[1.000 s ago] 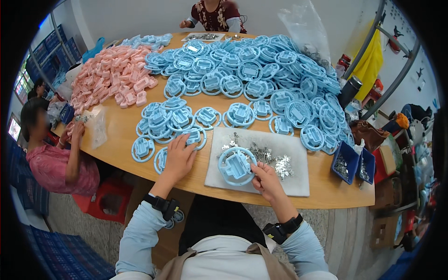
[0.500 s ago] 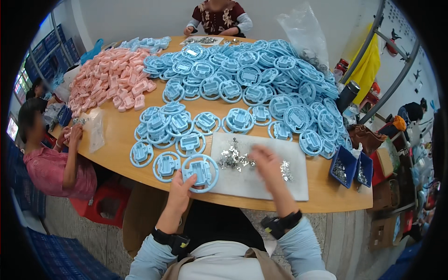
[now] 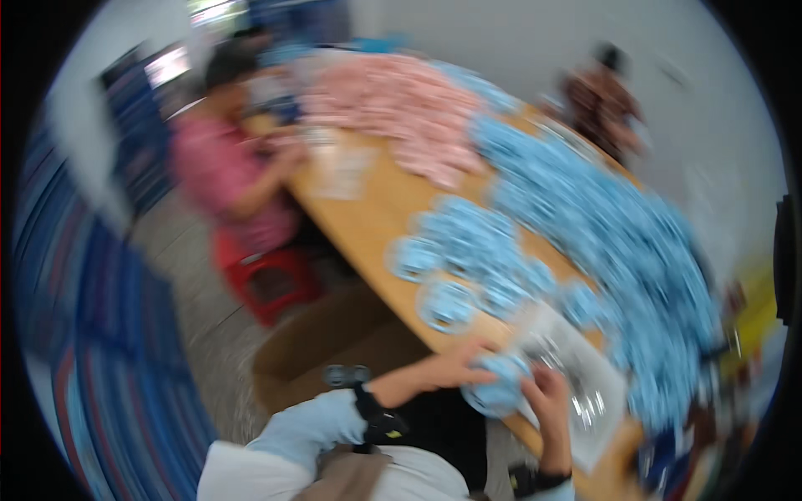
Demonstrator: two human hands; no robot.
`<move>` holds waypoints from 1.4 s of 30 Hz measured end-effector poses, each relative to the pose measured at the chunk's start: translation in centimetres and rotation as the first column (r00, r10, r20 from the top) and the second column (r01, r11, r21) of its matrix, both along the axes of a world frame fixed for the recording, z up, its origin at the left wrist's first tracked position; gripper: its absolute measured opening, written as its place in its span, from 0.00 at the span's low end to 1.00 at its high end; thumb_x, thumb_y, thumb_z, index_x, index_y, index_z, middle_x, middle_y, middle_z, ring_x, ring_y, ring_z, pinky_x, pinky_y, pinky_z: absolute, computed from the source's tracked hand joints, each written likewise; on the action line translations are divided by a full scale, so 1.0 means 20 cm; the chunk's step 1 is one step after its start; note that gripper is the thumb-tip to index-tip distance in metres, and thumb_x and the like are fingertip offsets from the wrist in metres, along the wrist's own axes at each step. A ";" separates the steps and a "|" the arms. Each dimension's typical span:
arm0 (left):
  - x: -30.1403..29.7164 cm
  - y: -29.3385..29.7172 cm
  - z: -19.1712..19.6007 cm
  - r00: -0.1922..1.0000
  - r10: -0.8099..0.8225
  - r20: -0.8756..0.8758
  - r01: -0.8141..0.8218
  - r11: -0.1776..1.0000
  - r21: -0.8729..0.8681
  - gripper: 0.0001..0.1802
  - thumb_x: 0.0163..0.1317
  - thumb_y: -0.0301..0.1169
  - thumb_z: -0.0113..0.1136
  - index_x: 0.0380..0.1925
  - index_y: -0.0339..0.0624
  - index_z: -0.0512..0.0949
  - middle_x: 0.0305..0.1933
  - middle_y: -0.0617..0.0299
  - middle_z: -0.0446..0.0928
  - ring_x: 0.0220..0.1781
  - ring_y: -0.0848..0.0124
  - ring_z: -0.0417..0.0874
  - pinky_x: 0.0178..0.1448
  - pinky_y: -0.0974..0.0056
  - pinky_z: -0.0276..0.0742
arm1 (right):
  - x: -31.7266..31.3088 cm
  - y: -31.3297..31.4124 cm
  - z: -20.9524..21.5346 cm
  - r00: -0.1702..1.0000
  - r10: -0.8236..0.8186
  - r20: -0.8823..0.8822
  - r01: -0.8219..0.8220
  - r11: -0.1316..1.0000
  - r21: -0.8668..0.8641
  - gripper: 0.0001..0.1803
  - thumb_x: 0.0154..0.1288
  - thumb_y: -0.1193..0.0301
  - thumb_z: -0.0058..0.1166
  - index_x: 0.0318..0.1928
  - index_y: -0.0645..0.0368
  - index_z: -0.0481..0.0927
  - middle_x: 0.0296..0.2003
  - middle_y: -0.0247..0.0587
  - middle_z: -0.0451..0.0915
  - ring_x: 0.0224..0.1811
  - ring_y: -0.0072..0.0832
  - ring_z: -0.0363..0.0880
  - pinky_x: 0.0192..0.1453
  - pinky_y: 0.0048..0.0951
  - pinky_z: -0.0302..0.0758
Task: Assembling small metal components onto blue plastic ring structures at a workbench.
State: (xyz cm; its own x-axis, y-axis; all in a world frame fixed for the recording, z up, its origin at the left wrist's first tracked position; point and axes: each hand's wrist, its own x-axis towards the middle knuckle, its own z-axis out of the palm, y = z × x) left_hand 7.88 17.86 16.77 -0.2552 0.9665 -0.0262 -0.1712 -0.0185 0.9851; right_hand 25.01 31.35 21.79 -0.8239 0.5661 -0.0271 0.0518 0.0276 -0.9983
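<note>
The whole view is smeared by motion. My left hand point(image 3: 451, 364) grips a round light-blue plastic part point(image 3: 499, 399), a ring with a raised middle, at the table's near edge. At the right side of that part, my right hand point(image 3: 551, 405) has its fingers pinched together close to the surface. Whatever sits between those fingertips is too blurred to make out. Beside the right hand lies a pale board point(image 3: 603, 380) with small shiny metal pieces point(image 3: 587, 405) scattered on it.
A small group of similar blue parts point(image 3: 468, 242) lies ahead on the wooden table point(image 3: 359, 225), with a large blue heap point(image 3: 618, 250) behind. Pink parts point(image 3: 393, 104) are piled at the far left. A person in pink point(image 3: 225, 171) sits at left, another person point(image 3: 597, 104) across.
The view has swung left and tilted, blurring everything. My right hand has come from over the metal pieces to the blue part, which my left hand still holds.
</note>
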 end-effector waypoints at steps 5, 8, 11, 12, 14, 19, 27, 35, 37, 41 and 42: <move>-0.21 -0.54 0.23 0.906 0.393 0.158 -0.386 0.919 -0.074 0.32 0.60 0.28 0.55 0.61 0.38 0.53 0.42 0.51 0.78 0.40 0.68 0.81 0.40 0.68 0.77 | 0.05 0.00 0.00 0.990 0.111 0.089 -0.114 0.993 0.029 0.16 0.62 0.70 0.54 0.50 0.64 0.75 0.29 0.39 0.79 0.28 0.25 0.74 0.33 0.23 0.72; -0.44 -1.20 0.14 0.643 0.762 0.079 -0.765 0.644 0.016 0.30 0.60 0.25 0.52 0.60 0.38 0.53 0.42 0.49 0.79 0.38 0.65 0.83 0.37 0.69 0.78 | 0.05 0.00 0.04 0.980 0.157 0.121 -0.158 0.987 0.000 0.13 0.60 0.71 0.55 0.44 0.64 0.75 0.25 0.35 0.76 0.25 0.21 0.71 0.30 0.21 0.68; -0.47 -1.41 0.24 0.152 0.977 -0.146 -0.983 0.135 -0.122 0.44 0.57 0.35 0.60 0.65 0.44 0.42 0.42 0.54 0.79 0.39 0.72 0.79 0.40 0.69 0.75 | 0.04 -0.02 0.08 0.994 0.008 0.111 -0.009 1.000 0.009 0.09 0.55 0.73 0.54 0.37 0.60 0.74 0.21 0.26 0.71 0.19 0.11 0.64 0.21 0.14 0.59; -0.43 -1.39 0.25 0.257 0.952 -0.165 -0.964 0.240 -0.116 0.43 0.59 0.36 0.59 0.66 0.46 0.42 0.43 0.55 0.78 0.42 0.72 0.79 0.43 0.70 0.73 | 0.00 -0.06 0.07 0.998 -0.063 -0.006 0.062 0.995 -0.078 0.10 0.56 0.72 0.53 0.39 0.59 0.74 0.24 0.27 0.72 0.21 0.11 0.64 0.22 0.14 0.59; -0.40 -1.23 0.17 0.559 0.811 -0.172 -0.829 0.546 -0.116 0.33 0.62 0.39 0.54 0.64 0.42 0.55 0.46 0.55 0.78 0.44 0.71 0.79 0.44 0.71 0.73 | -0.05 -0.07 0.05 0.995 -0.004 -0.095 -0.002 0.998 -0.064 0.12 0.60 0.74 0.51 0.44 0.64 0.74 0.33 0.34 0.77 0.33 0.20 0.74 0.35 0.21 0.72; -0.14 -0.40 0.02 0.947 0.254 -0.194 -0.253 0.967 0.030 0.27 0.64 0.39 0.48 0.60 0.37 0.60 0.55 0.52 0.70 0.51 0.65 0.75 0.54 0.64 0.70 | 0.00 -0.11 0.05 0.897 -0.088 -0.432 0.156 0.980 0.123 0.15 0.60 0.67 0.54 0.43 0.63 0.71 0.31 0.34 0.71 0.35 0.22 0.71 0.41 0.26 0.71; 0.66 0.27 0.17 0.829 -0.535 -0.164 0.555 0.823 0.118 0.19 0.61 0.26 0.53 0.51 0.32 0.65 0.47 0.55 0.74 0.43 0.67 0.79 0.49 0.62 0.78 | 0.85 -0.46 0.03 0.602 -0.728 -0.327 0.754 0.653 -0.066 0.09 0.58 0.72 0.55 0.35 0.64 0.70 0.28 0.35 0.76 0.31 0.17 0.71 0.34 0.21 0.69; 0.66 0.40 0.12 0.807 -0.590 0.027 0.587 0.806 0.076 0.19 0.60 0.31 0.53 0.49 0.34 0.66 0.46 0.54 0.73 0.43 0.67 0.77 0.46 0.63 0.77 | 1.32 -0.72 -0.11 0.346 -0.916 -0.204 0.938 0.344 0.047 0.08 0.58 0.71 0.55 0.34 0.63 0.75 0.28 0.36 0.78 0.31 0.19 0.76 0.35 0.23 0.73; 0.62 0.42 0.15 0.797 -0.587 0.141 0.585 0.809 0.059 0.19 0.60 0.32 0.53 0.49 0.35 0.66 0.46 0.54 0.73 0.44 0.67 0.77 0.47 0.63 0.77 | 1.48 -0.80 -0.12 0.178 -0.966 -0.189 0.984 0.174 0.040 0.07 0.58 0.71 0.54 0.32 0.63 0.75 0.25 0.35 0.78 0.28 0.20 0.77 0.33 0.23 0.74; 0.53 0.45 0.10 0.804 -0.463 0.373 0.495 0.869 0.012 0.19 0.58 0.33 0.54 0.48 0.37 0.68 0.47 0.55 0.74 0.47 0.66 0.77 0.48 0.63 0.77 | 1.77 -0.89 -0.15 -0.057 -0.980 -0.191 0.996 -0.068 0.053 0.07 0.58 0.71 0.53 0.34 0.63 0.76 0.22 0.35 0.78 0.24 0.18 0.76 0.29 0.22 0.72; 0.52 0.44 0.10 0.806 -0.411 0.425 0.460 0.888 -0.013 0.19 0.58 0.33 0.54 0.48 0.37 0.68 0.47 0.55 0.74 0.47 0.66 0.77 0.48 0.63 0.77 | 1.81 -0.89 -0.15 -0.092 -0.978 -0.189 0.994 -0.103 0.048 0.08 0.58 0.71 0.52 0.34 0.63 0.76 0.22 0.35 0.78 0.24 0.18 0.75 0.29 0.21 0.71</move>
